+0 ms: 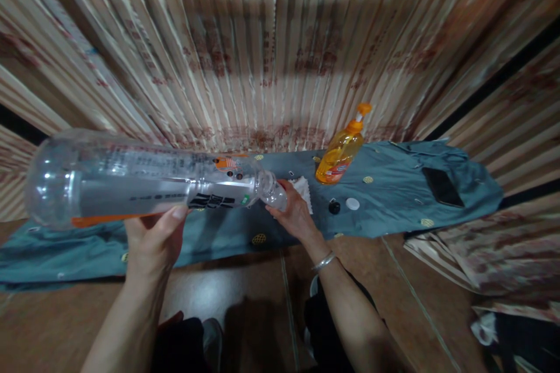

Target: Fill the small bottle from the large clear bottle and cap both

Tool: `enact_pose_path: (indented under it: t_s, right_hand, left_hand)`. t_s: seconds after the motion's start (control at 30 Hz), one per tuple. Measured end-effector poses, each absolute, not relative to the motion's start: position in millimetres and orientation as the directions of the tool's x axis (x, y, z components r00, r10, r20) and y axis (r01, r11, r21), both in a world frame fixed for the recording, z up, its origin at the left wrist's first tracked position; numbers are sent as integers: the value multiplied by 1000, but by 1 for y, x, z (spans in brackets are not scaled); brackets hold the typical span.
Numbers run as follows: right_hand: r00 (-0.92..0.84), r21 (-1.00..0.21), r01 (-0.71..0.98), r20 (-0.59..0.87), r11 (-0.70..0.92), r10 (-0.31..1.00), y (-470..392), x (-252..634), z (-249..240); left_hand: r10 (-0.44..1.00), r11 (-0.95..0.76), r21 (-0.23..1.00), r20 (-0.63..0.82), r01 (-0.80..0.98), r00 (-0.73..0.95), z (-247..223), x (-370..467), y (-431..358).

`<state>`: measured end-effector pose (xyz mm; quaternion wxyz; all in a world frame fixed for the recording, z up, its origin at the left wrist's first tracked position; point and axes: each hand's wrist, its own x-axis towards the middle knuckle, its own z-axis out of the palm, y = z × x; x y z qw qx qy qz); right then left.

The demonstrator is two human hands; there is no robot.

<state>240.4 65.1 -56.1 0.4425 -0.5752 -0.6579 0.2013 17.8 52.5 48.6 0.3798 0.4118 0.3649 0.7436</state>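
My left hand is closed around a large clear plastic bottle with a silver and orange printed label. The bottle lies on its side in the air, its mouth pointing right. At that mouth, my right hand grips a small clear plastic bottle. The two bottles meet or nearly meet; whether they touch is hard to see. Behind my right hand lies a white cloth with a jagged edge, partly hidden. To its right, a black cap and a white cap rest on the blue-green cloth.
An orange pump bottle with yellow-orange liquid stands toward the back of the covered surface. A black phone lies at the right. A pleated patterned curtain hangs close behind. Brown tiled floor shows in front, and a bag-like bundle sits lower right.
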Motion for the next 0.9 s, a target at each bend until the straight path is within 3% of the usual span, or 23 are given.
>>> enact_pose_path:
  t_s: [0.57, 0.9]
  right_hand:
    - [10, -725, 610, 413, 322, 911, 65, 237, -64]
    - [12, -744, 579, 417, 334, 909, 63, 240, -64]
  left_hand:
    - [849, -469, 857, 372, -212, -376, 40, 17, 49]
    - [873, -347, 870, 162, -351, -461, 36, 19, 52]
